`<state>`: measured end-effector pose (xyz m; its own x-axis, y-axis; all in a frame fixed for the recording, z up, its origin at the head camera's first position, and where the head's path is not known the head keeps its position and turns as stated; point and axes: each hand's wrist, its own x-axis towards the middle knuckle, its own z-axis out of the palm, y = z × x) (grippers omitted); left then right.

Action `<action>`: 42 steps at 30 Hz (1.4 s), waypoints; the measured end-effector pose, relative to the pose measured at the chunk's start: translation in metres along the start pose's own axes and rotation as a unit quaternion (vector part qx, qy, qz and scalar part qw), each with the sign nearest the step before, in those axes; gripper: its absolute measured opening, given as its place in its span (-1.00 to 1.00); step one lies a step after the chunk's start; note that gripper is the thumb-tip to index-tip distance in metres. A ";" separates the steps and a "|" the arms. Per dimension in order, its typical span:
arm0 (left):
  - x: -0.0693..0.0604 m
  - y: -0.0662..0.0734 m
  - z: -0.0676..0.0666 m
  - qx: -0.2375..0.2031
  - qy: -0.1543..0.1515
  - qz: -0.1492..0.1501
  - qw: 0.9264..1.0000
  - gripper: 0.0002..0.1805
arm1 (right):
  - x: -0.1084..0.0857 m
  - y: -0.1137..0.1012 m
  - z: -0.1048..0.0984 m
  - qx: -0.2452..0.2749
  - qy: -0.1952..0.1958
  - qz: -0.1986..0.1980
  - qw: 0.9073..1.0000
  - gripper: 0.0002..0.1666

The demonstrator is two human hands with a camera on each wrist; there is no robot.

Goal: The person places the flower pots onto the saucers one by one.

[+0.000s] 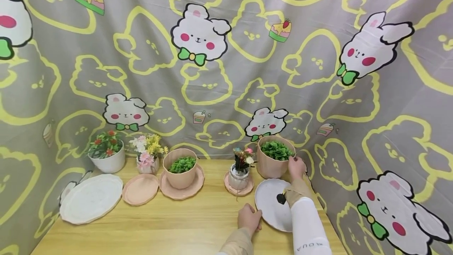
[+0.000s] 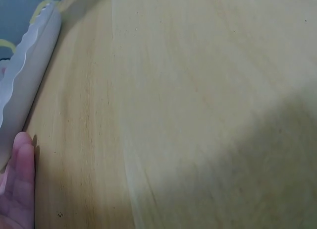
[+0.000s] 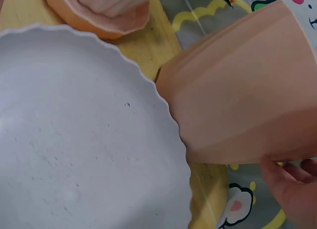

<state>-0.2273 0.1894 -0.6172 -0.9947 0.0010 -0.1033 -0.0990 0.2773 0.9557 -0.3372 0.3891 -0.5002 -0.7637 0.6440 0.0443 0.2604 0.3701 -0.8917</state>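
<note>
Two-handed work at a pot and a plate. The pot (image 1: 269, 167) is found just left of the right grip (image 1: 297, 168), by which its wall is pinched near the rim; the foliage (image 1: 277, 152) is carried inside. The plate (image 1: 268, 204) is placed just right of the left grip (image 1: 249, 218) and nearer the wearer than the right grip. The plate's edge is touched by the left grip's fingers; whether the rim is pinched or merely supported cannot be told. Whether the pot's base is borne by the table (image 1: 170, 227) or slightly raised also cannot be told. Beyond the left grip, the vase (image 1: 239, 177) is stood on the saucer (image 1: 250, 188).

The step in hand is judged to be the handling of the pot by its rim beside a steadied plate. Only 1 side of the pot is held, so tipping is the likely fault: the pull should be kept slow and the pot upright, lest foliage be spilled. The plate should be kept level by the left grip, since its scalloped rim lies close to the pot's base and could be caught. Sideways swings toward the vase are best avoided.
</note>
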 end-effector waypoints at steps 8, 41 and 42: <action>-0.003 0.003 -0.002 -0.023 -0.005 -0.003 1.000 -0.77 | 0.000 -0.003 0.001 -0.060 0.014 -0.002 0.998 -0.56; 0.001 -0.003 -0.002 -0.052 -0.001 -0.014 0.999 -0.74 | 0.009 -0.040 -0.049 -0.080 0.105 -0.098 0.986 -0.51; 0.001 -0.003 -0.002 -0.051 -0.001 -0.015 0.999 -0.74 | 0.010 -0.041 -0.053 -0.081 0.094 -0.104 0.987 -0.49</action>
<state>-0.2284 0.1862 -0.6200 -0.9912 -0.0041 -0.1324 -0.1310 0.1775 0.9754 -0.3241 0.4158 -0.4392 -0.6919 0.6501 0.3142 0.2128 0.5994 -0.7716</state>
